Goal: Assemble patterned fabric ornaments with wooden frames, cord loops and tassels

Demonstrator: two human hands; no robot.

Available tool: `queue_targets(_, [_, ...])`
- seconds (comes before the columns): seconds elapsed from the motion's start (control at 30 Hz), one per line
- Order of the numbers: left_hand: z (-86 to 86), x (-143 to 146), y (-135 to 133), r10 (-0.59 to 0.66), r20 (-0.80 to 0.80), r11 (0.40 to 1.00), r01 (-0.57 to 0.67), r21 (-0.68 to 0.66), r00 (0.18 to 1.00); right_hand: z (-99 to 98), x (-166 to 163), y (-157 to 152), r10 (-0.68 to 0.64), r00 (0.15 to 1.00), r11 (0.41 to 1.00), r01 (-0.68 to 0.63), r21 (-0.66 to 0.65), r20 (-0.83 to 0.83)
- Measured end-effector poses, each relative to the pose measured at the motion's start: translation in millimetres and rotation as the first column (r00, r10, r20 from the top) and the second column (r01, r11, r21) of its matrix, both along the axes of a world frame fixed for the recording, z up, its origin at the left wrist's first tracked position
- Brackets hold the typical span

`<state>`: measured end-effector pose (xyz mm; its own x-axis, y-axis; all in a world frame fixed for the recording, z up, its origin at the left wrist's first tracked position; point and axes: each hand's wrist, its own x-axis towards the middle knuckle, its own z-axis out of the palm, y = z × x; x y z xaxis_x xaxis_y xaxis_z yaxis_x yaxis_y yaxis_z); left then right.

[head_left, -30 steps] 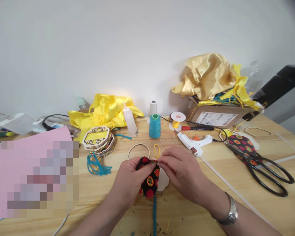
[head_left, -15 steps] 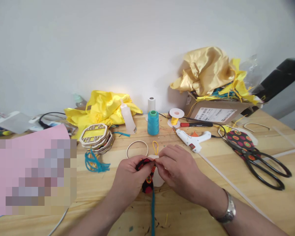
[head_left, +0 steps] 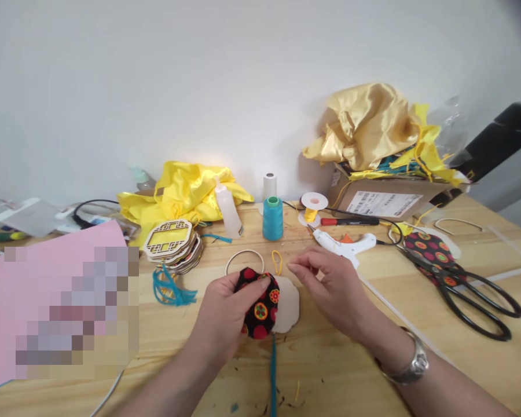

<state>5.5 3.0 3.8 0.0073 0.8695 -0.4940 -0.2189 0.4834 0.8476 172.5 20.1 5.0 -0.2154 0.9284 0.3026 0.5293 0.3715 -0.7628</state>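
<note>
My left hand (head_left: 226, 315) grips a black fabric piece (head_left: 263, 310) printed with red and orange flowers, its thumb on the front. Partly behind the cloth lies a pale scalloped panel (head_left: 289, 304). A yellow cord loop (head_left: 277, 263) rises above the panel, and a teal ribbon (head_left: 273, 370) runs down below it. To the right, clear of the cloth, my right hand (head_left: 334, 286) has thumb and fingertips pinched together; anything between them is too small to make out. A thin wooden ring (head_left: 245, 253) rests just behind the fabric.
Behind stand a teal thread cone (head_left: 272, 220) and a glue bottle (head_left: 228, 209). A white glue gun (head_left: 345, 246) and black scissors (head_left: 469, 292) lie to the right. On the left are stacked wooden frames (head_left: 169, 238), teal tassels (head_left: 173, 286) and a pink sheet (head_left: 69, 260).
My right hand has drawn away from the fabric to the right and slightly up. The fabric piece now faces the camera more flatly in my left hand, with more of the pale panel showing.
</note>
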Motion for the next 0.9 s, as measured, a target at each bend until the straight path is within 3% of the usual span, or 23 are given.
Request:
queue_targets(0.1, [0.8, -1, 1, 0.027, 0.098, 1.0, -0.026, -0.014, 0.995, -0.2, -2, 0, 0.064, 0.998, 0.983, -0.067, -0.173, -0.021])
queue_targets(0.27, [3.5, -1, -1, -0.023, 0.109, 1.0, 0.023, 0.006, 0.994, -4.4, -7, -1, 0.125, 0.978, 0.883, -0.187, -0.43, -0.169])
queue_targets(0.47, [1.3, -8, 5, 0.0, 0.156, 0.992, -0.021, 0.128, 0.988, 1.7, -2, 5, 0.029, 0.978, 0.892, -0.119, -0.437, -0.207])
queue_targets(0.63, [-3.0, -14, 9, -0.004, 0.064, 0.991, -0.004, 0.132, 0.998, 1.0, 1, 11, -0.02, 0.974, 0.895, -0.084, -0.439, -0.228])
queue_targets(0.9, [-4.3, -14, 10, -0.007, 0.029, 0.989, 0.002, 0.15, 1.0, -1.1, 2, 12, -0.082, 0.927, 0.837, -0.136, -0.531, -0.366])
